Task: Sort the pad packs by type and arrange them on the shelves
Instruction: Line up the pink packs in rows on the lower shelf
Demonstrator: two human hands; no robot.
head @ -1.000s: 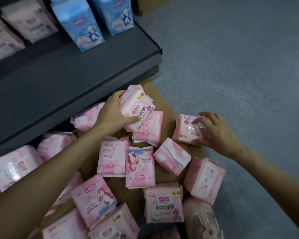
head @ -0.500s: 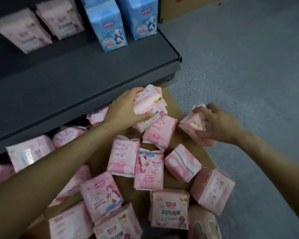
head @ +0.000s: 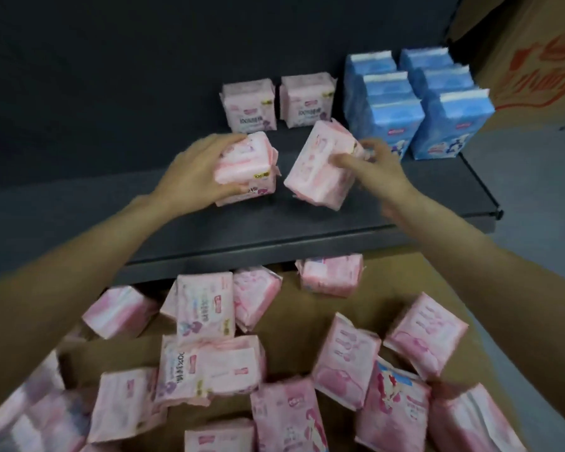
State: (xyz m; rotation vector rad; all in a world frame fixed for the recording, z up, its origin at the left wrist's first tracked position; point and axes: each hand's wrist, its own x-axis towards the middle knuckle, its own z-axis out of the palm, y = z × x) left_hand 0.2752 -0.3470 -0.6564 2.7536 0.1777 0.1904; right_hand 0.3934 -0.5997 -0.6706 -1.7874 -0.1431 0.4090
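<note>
The left hand point(head: 193, 176) grips stacked pink packs point(head: 247, 168) over the shelf point(head: 79, 210). Just to its right, the right hand point(head: 380, 172) pinches a tilted pack point(head: 320, 168). Beyond the hands stand two pink packs point(head: 276, 102); blue packs point(head: 418, 102) stand farther right.

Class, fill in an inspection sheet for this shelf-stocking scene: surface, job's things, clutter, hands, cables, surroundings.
Surface: dark grey metal shelf.
Job's things: two pink pad packs standing at the back; blue pad packs at the right; loose pink packs on brown cardboard below.
Clutter: nothing seen.
Hands: left hand grips a pink stack; right hand holds a tilted pink pack.
Cables: nothing seen.
Surroundings: printed cardboard box, grey floor.
</note>
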